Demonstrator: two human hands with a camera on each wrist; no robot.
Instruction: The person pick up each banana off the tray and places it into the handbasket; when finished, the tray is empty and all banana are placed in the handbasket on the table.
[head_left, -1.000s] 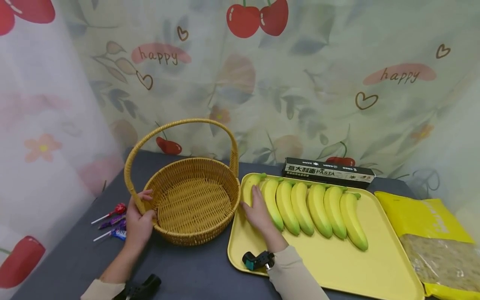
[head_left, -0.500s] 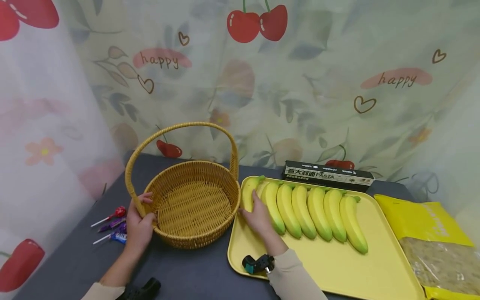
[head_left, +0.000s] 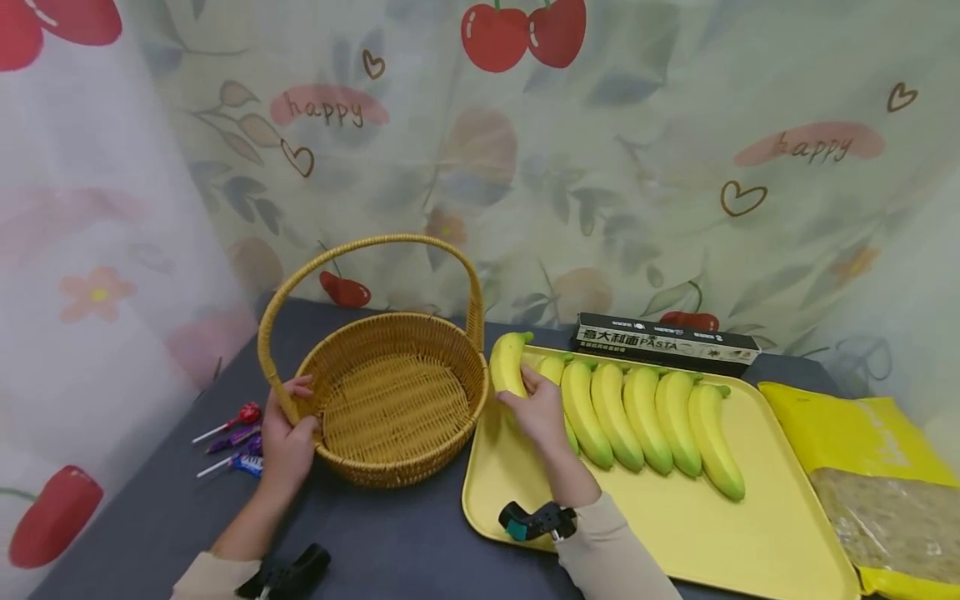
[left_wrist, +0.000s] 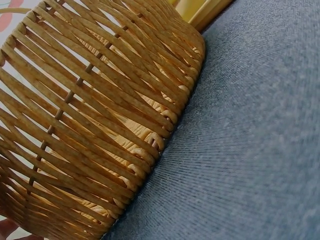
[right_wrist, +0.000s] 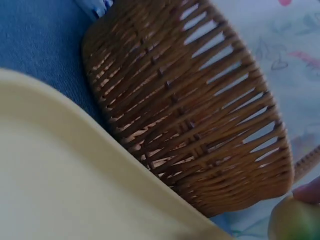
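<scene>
A round wicker basket (head_left: 397,408) with a tall arched handle stands on the dark cloth, its inside bare. At its left side my left hand (head_left: 287,446) grips the rim by the foot of the handle; in the left wrist view the basket wall (left_wrist: 95,115) fills much of the frame. My right hand (head_left: 542,418) holds a banana (head_left: 507,364) by its middle, slightly above the left edge of the yellow tray (head_left: 600,533). The lower end of this banana (right_wrist: 292,220) shows in the right wrist view. Several more bananas (head_left: 617,412) lie in a row on the tray.
Behind the tray is a black pasta box (head_left: 666,343). A yellow bag (head_left: 877,483) with a see-through lower part lies at the right. Left of the basket are lollipops (head_left: 247,412) and wrapped sweets. A patterned curtain (head_left: 600,192) hangs behind the table.
My right hand has lifted the leftmost banana a little off the tray. The left hand keeps its grip on the basket, which stays in place.
</scene>
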